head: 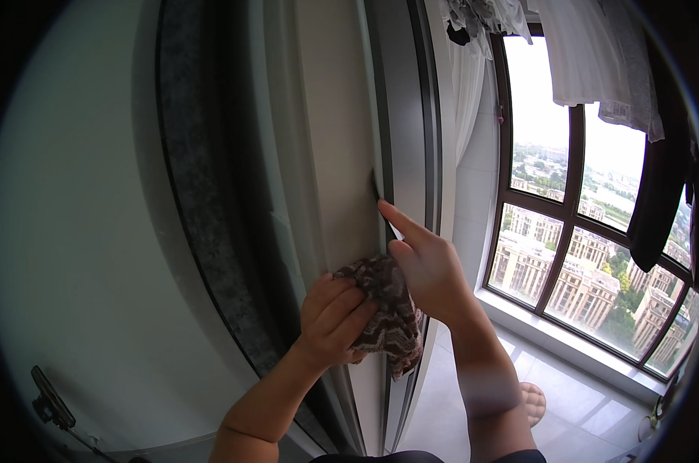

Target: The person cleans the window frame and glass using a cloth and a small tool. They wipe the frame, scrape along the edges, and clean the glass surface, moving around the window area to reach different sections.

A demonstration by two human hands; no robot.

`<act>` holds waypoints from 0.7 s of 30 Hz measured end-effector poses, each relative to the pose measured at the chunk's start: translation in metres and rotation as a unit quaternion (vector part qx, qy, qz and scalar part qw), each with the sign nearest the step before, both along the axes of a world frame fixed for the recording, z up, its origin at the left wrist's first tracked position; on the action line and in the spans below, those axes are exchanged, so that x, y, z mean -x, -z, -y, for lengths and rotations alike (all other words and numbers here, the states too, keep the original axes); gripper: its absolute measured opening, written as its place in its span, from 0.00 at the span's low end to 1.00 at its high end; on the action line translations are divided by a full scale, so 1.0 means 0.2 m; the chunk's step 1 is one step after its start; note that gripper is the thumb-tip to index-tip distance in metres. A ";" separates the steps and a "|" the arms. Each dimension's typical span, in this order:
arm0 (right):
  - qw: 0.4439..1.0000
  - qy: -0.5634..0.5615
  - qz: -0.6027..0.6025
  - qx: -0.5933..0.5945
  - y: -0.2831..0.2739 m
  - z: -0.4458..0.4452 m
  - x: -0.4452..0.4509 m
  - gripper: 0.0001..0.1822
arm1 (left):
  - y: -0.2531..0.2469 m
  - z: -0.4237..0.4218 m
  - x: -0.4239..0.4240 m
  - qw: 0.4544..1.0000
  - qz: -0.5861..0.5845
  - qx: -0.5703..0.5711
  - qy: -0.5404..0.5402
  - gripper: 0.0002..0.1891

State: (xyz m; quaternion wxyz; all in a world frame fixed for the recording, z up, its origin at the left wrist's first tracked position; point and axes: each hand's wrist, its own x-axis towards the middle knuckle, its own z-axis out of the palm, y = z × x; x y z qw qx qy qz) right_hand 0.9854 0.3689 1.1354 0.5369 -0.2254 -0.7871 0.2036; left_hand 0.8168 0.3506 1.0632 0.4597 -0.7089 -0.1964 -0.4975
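A brown-and-grey patterned cloth (384, 315), fuzzy and crumpled, lies against the pale door panel (338, 144). My left hand (333, 318) grips its left side, fingers spread over the fabric, and one corner of the cloth hangs down. Just above and to the right is my right hand (427, 266). Its index finger is stretched out to a dark narrow strip (376, 184) on the panel's edge, and the thumb is just above the cloth. The right hand's other fingers are hidden, so whether they hold anything does not show.
Grey door-frame strips (407, 116) run upright beside the panel. A white wall (83, 202) stands left, with a dark device on a rod (51, 399) low down. White garments (586, 52) hang before a tall window (540, 254). A round tufted cushion (533, 404) is near the tiled floor (442, 399).
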 end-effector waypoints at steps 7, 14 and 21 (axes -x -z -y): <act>0.994 -0.025 -0.013 -0.104 -0.01 -0.04 -0.03 0.22 | 0.00 0.00 -0.01 1.000 0.005 -0.001 0.004 0.20; 0.998 0.016 0.047 -0.029 -0.05 0.03 -0.04 0.22 | 0.00 0.01 -0.02 1.000 0.010 -0.005 -0.004 0.19; 0.999 0.030 0.019 0.009 -0.06 0.04 0.01 0.23 | -0.01 0.01 -0.03 1.000 0.016 -0.009 0.000 0.18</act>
